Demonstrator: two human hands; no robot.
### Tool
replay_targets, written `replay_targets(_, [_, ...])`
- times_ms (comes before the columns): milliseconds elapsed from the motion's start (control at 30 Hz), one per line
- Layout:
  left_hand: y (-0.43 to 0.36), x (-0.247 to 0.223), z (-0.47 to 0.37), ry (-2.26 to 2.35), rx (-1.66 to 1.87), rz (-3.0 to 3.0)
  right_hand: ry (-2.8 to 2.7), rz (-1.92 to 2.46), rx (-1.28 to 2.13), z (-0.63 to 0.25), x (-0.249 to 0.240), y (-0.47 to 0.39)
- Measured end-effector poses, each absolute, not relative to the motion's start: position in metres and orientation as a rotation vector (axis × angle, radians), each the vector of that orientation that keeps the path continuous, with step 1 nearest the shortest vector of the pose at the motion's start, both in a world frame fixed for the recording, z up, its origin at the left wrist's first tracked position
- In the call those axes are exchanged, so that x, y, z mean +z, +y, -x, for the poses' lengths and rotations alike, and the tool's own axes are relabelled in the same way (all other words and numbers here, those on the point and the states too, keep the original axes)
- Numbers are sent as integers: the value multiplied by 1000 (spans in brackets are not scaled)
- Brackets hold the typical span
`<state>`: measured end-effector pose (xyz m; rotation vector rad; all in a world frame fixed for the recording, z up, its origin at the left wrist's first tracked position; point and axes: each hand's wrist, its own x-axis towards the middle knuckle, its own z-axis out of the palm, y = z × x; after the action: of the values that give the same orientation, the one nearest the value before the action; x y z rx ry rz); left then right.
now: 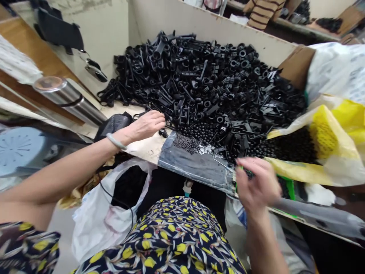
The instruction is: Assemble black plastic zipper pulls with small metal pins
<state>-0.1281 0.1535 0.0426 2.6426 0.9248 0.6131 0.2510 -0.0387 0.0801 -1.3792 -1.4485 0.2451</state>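
left hand reaches to the near edge of the heap of black plastic parts, fingers drawn together at their tips on the parts there; i read it as pinching a small black piece, though the contact itself is partly hidden. a pale bangle sits on that wrist. right hand hovers at the front edge of the bench, blurred, fingers curled inward; i cannot tell whether it grips anything.

the parts are matte black mouldings: many have ring-shaped ends, some are straight bars, some are ribbed collars. they lie tangled in one large mound that fills the middle of the bench and rises toward the back wall. in front of the mound i see a patch of small black beads and a scatter of fine metal pins on a dark plastic sheet.

the bench top is pale board, enclosed by a cream partition. a yellow bag holding more dark beads lies open at the right, beside a cardboard box flap. a steel cylinder lies at the left, near a black mesh pouch. a white plastic bag hangs below the bench, next to my patterned garment.
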Motion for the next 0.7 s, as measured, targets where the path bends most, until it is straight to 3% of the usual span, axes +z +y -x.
replay_targets(133, [101,42,107,1176,830,-2011,-1720,1431,269,-242,45,21])
replay_targets(233, [56,35,76,1013,813,-1216,-1939,1538,120,-233,17,50])
replay_targets(333, [23,28,47,865,743,-805,-2062,1632,17,-222,2,67])
replay_targets(700, [0,21,25,812,639,-601,-1994,1657,46,-218,6,63])
